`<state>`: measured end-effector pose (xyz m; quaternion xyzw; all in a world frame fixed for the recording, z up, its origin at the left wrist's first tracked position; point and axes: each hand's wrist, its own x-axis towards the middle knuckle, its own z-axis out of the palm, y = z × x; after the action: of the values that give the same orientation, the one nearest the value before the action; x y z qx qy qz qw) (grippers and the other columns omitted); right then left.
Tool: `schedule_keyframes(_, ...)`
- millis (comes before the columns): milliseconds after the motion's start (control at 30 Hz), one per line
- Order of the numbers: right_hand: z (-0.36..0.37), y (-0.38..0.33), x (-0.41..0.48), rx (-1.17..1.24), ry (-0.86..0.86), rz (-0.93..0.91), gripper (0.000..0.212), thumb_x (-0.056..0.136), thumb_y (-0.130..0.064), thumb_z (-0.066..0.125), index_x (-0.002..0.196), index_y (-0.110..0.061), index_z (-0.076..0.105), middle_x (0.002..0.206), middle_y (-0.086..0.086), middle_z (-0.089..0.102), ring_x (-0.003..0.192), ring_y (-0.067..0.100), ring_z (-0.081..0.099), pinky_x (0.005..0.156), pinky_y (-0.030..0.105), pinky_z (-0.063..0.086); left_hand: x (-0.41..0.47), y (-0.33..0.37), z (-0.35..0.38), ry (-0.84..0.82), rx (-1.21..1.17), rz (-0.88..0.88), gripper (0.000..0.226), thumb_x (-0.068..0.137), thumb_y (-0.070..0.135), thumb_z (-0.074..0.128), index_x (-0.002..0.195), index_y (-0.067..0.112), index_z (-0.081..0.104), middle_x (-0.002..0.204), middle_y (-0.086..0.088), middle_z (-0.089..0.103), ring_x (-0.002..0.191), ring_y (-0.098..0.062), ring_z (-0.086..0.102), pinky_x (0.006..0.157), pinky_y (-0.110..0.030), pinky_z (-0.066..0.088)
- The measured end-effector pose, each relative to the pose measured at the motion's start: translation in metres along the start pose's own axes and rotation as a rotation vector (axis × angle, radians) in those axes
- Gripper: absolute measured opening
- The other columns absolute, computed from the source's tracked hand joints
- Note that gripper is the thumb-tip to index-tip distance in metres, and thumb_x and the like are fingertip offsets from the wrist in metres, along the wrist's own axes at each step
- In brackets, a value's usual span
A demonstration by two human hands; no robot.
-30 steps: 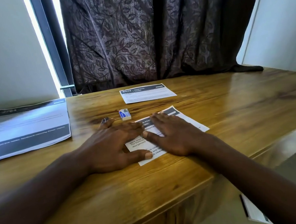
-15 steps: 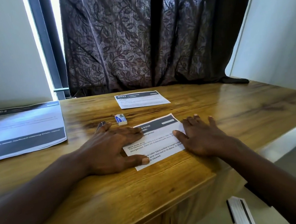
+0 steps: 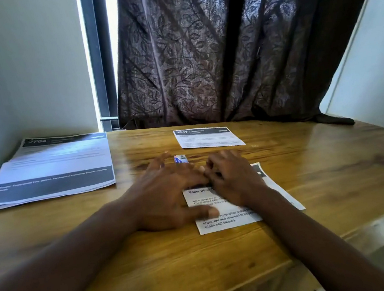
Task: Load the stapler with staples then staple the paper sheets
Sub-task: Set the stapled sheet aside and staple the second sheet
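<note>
Two hands rest on the white printed paper sheet [image 3: 223,223] lying on the brown wooden table [image 3: 154,272]. Left hand [image 3: 166,197] presses flat, fingers straight; right hand [image 3: 233,181] curls at the top edge, grip impossible to tell. Just beyond sits a small blue-and-white staple box [image 3: 181,159].

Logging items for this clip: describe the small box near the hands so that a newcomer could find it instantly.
On the wooden table, find the small printed sheet lying before the curtain. Nearer the camera, just beyond the left hand's fingertips, lies the small box. It alone is blue-and-white and boxy, not flat paper.
</note>
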<state>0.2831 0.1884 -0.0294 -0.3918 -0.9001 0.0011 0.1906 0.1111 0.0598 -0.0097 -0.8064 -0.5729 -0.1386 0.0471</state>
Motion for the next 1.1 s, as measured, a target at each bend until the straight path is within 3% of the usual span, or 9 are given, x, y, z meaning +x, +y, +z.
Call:
schedule_keyframes(100,0.002,0.001,0.001,-0.032,0.001,0.003,0.033,0.098,-0.061,0.04,0.098,-0.03,0.051,0.103,-0.006,0.045,0.104,0.017,0.041,0.09,0.039,0.04,-0.001,-0.02,-0.011,0.268,0.016,-0.158,0.081,0.082,0.088,0.029,0.13,0.032,0.063,0.132,0.011,0.066,0.12,-0.015,0.059,0.107,-0.046,0.04)
schedule_keyframes(167,0.001,0.0,-0.001,-0.03,0.021,0.004,0.032,0.099,-0.061,0.037,0.095,-0.031,0.046,0.102,-0.006,0.044,0.103,0.017,0.042,0.091,0.039,0.039,-0.007,-0.034,-0.014,0.314,0.041,-0.341,0.074,0.081,0.083,0.041,0.128,0.031,0.063,0.122,0.009,0.067,0.107,-0.016,0.06,0.092,-0.041,0.05)
schedule_keyframes(333,-0.002,-0.001,-0.003,0.049,0.093,-0.027,0.03,0.101,-0.058,0.038,0.1,-0.029,0.047,0.1,-0.007,0.062,0.096,0.016,0.052,0.094,0.041,0.036,-0.015,-0.044,-0.007,0.162,-0.168,-0.688,0.068,0.074,0.085,0.052,0.116,0.033,0.063,0.106,0.008,0.069,0.094,-0.016,0.062,0.075,-0.034,0.048)
schedule_keyframes(467,0.0,0.0,-0.004,-0.006,0.082,-0.096,0.036,0.101,-0.057,0.037,0.102,-0.029,0.06,0.102,-0.009,0.061,0.103,0.015,0.053,0.095,0.039,0.037,-0.013,-0.032,-0.007,0.163,-0.097,-0.713,0.065,0.073,0.086,0.055,0.105,0.031,0.067,0.096,0.01,0.068,0.087,-0.013,0.061,0.067,-0.031,0.044)
schedule_keyframes(600,0.0,0.0,-0.005,0.019,0.083,-0.148,0.029,0.101,-0.051,0.044,0.1,-0.026,0.061,0.097,-0.009,0.056,0.098,0.014,0.05,0.096,0.04,0.039,-0.011,-0.029,-0.01,0.216,-0.075,-0.715,0.042,0.083,0.062,0.065,0.102,0.026,0.077,0.079,0.01,0.062,0.066,-0.003,0.052,0.053,-0.021,0.035)
schedule_keyframes(767,-0.001,-0.003,-0.007,0.106,0.088,-0.164,0.023,0.1,-0.048,0.05,0.099,-0.027,0.06,0.097,-0.011,0.058,0.095,0.011,0.052,0.096,0.039,0.039,-0.014,-0.037,-0.013,0.248,-0.154,-0.754,0.035,0.084,0.055,0.069,0.084,0.022,0.079,0.074,0.011,0.067,0.065,-0.004,0.055,0.052,-0.02,0.036)
schedule_keyframes(833,-0.001,-0.004,-0.007,0.128,0.095,-0.173,0.021,0.099,-0.047,0.052,0.099,-0.028,0.06,0.097,-0.012,0.059,0.095,0.01,0.053,0.095,0.038,0.04,-0.015,-0.042,-0.014,0.335,-0.401,-0.794,0.033,0.088,0.048,0.068,0.082,0.017,0.08,0.071,0.002,0.073,0.061,-0.009,0.064,0.052,-0.024,0.048)
schedule_keyframes(967,-0.001,-0.007,-0.008,0.139,0.11,-0.197,0.021,0.098,-0.05,0.051,0.097,-0.031,0.059,0.095,-0.014,0.059,0.092,0.008,0.052,0.091,0.035,0.041,-0.015,-0.041,-0.021,0.433,-1.299,-0.844,0.025,0.098,0.024,0.061,0.106,0.001,0.067,0.097,-0.026,0.073,0.068,-0.026,0.072,0.058,-0.032,0.062)
schedule_keyframes(1100,-0.001,-0.01,-0.009,0.137,0.148,-0.232,0.023,0.098,-0.053,0.048,0.097,-0.033,0.057,0.096,-0.016,0.057,0.093,0.005,0.05,0.091,0.032,0.041,-0.013,-0.04,-0.021,0.415,-1.579,-0.721,0.018,0.099,0.016,0.057,0.109,0.004,0.064,0.104,-0.027,0.075,0.083,-0.033,0.077,0.074,-0.039,0.062)
